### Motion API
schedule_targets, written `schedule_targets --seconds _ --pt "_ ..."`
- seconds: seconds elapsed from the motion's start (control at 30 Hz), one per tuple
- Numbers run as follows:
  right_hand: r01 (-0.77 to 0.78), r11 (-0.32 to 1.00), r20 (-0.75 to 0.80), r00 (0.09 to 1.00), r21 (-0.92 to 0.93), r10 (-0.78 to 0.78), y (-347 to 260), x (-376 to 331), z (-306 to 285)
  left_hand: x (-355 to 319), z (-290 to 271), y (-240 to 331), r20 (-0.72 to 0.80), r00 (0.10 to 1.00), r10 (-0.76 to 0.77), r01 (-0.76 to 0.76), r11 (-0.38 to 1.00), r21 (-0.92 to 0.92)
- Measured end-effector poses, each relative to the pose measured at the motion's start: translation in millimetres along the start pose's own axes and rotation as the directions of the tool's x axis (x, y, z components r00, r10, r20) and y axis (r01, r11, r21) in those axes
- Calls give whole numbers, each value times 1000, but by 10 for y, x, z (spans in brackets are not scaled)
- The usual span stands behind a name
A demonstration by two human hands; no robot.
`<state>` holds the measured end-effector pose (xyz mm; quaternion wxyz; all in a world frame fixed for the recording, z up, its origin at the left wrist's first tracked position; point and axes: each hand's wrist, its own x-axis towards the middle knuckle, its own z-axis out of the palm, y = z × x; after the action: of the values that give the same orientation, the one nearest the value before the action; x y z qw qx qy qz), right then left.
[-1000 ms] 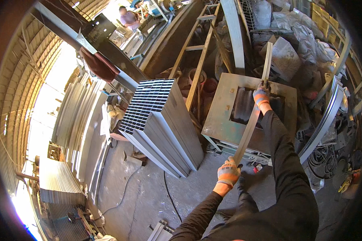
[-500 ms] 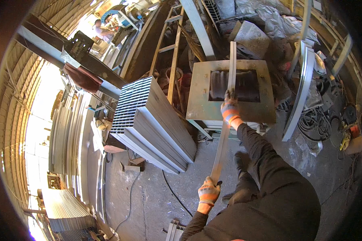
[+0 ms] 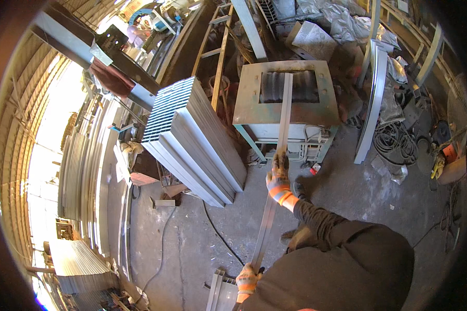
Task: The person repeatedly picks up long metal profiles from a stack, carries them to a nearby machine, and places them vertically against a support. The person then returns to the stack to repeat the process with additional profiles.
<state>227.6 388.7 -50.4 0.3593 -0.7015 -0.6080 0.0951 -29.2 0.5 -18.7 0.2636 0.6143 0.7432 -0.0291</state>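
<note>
A long, straight metal bar [image 3: 284,124] runs from the machine down toward me. My right hand [image 3: 279,181], in an orange and grey work glove with dark fingertips, is closed around its middle. At the near end my left hand [image 3: 247,281], gloved alike, grips the same bar. The bar's far end lies over the dark ribbed roller [image 3: 302,87] in the rectangular opening of a worn metal machine [image 3: 249,103]. Part of the left hand's fingers is hidden.
A tall stack of metal profiles [image 3: 197,150] stands left of the machine. More profiles [image 3: 367,119] lean at the right, near coiled cable [image 3: 397,142]. A black cable [image 3: 220,236] crosses the floor. Short metal pieces [image 3: 220,290] lie near my left hand. Another person [image 3: 135,36] is far off.
Both hands and the bar have moved back toward me, away from the machine. The bar's far end has drawn from beyond the machine's back edge to over the roller. The view has shifted.
</note>
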Motion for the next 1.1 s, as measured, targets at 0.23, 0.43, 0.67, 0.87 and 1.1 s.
schedule_targets --seconds 0.23,0.43,0.67,0.87,1.1 --pt "-355 663 156 927 659 342 486 121 -91 252 -210 -144 54 983 177 -102 762 -640" --pt "-59 826 -84 988 561 128 1247 1861 165 1780 -382 997 93 994 57 -10 897 -443" --pt "139 970 249 965 -202 -87 1962 4477 659 4304 -803 3064 -40 998 57 -66 959 -277" --pt "231 879 437 899 -417 -29 2494 5681 898 5329 -1097 3708 57 994 88 -66 946 -318" --pt "294 904 152 954 -311 -258 2157 4695 1026 4572 -1128 2959 115 991 67 -14 911 -413"
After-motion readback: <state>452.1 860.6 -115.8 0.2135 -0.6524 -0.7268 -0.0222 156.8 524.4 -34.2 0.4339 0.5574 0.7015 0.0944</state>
